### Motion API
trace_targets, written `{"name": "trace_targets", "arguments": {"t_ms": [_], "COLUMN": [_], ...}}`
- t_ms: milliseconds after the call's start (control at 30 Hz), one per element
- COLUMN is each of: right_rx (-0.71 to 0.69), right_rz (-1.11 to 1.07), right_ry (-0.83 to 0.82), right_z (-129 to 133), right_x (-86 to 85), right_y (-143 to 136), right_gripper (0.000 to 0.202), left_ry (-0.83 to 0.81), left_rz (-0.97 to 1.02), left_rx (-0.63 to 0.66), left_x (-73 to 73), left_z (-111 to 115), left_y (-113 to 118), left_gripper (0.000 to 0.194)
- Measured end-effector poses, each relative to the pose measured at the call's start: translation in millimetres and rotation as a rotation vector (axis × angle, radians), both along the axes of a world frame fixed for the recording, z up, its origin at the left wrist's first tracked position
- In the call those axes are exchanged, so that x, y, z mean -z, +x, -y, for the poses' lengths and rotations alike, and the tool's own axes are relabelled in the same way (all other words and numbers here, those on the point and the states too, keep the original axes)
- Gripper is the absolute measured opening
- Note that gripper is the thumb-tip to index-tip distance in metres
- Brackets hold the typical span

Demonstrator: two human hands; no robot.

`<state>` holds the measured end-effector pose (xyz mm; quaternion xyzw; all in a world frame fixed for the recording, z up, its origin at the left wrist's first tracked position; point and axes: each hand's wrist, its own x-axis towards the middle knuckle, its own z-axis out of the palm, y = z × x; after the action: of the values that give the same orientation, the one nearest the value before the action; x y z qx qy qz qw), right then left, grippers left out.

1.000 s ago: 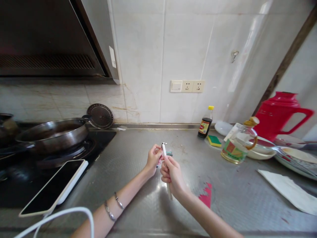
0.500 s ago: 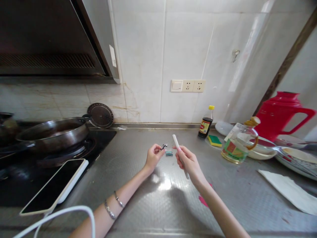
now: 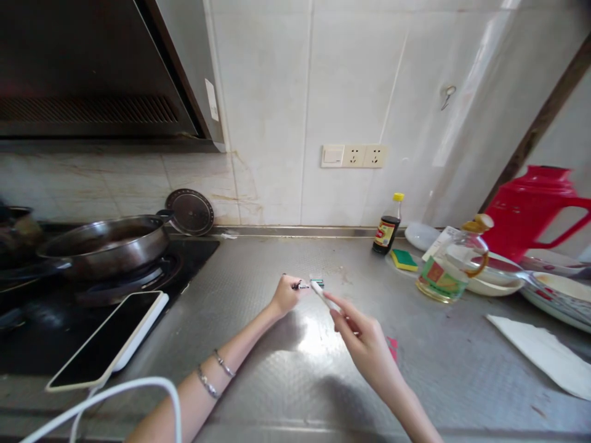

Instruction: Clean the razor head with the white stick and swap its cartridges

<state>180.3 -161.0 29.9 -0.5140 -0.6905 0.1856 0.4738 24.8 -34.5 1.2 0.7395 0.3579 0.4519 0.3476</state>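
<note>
Your left hand (image 3: 287, 295) is pinched shut on a small dark metal piece (image 3: 300, 285) w/ thumb and forefinger, held just above the steel counter (image 3: 258, 344), about midway btw the stove edge and the dish clutter on the right. Your right hand (image 3: 364, 338) grips a slim white handle (image 3: 321, 293) btw fingertips, fingers mostly straight, narrow hold. The handle's long axis runs diagonally: back end in your right fingers, free tip aimed up-left toward the counter's back edge and straight at the left hand. Tip and metal piece are just beside each other, maybe touching; can't tell at this size. So the piece lies directly off the handle's free end, left and slightly farther back from your right hand. A tiny teal part (image 3: 317, 283) lies on the counter just behind the tip, nearer the back edge; right hand is closer to it via the handle, left fingertips also near. Well apart: smartphone (image 3: 108, 338) w/ white cable (image 3: 138, 394) at the stove's front corner, wok (image 3: 104, 243) on the burner, soy sauce bottle (image 3: 386, 232), green-yellow sponge (image 3: 403, 259), glass oil jug (image 3: 450, 267), red thermos jug (image 3: 530, 206), paper sheet (image 3: 540, 354) toward the right edge.
</note>
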Motion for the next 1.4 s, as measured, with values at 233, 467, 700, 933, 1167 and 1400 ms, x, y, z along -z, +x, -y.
{"name": "trace_targets", "arguments": {"t_ms": [233,467,700,933,1167,1400], "right_rx": [-0.012,0.034,-0.014,-0.065,-0.044,-0.007], "right_rz": [0.096,0.054,0.068,0.076,0.074,0.031], "right_ry": [0.077,0.069,0.033,0.016,-0.025,-0.034], "right_z": [14.5,13.8,10.4,11.4,13.9,12.3], "right_x": [1.0,-5.5,-9.6,-11.2,-12.2,-12.3], "right_y": [-21.7,-25.2,-21.6,-20.2,-15.8,-14.7], "right_gripper": [0.039,0.039,0.039,0.04,0.04,0.041], "left_ry": [0.089,0.153,0.131,0.069,0.031,0.046], "left_rz": [-0.019,-0.01,-0.011,0.007,0.042,0.038], "left_rx": [0.055,0.011,0.019,0.033,0.023,-0.005], "left_x": [9.3,11.6,9.9,2.5,-0.1,-3.2], "left_z": [-1.2,0.4,2.7,8.8,9.2,8.7], "left_y": [1.9,3.8,3.6,5.2,5.4,2.8], "left_gripper": [0.039,0.039,0.041,0.044,0.044,0.041]}}
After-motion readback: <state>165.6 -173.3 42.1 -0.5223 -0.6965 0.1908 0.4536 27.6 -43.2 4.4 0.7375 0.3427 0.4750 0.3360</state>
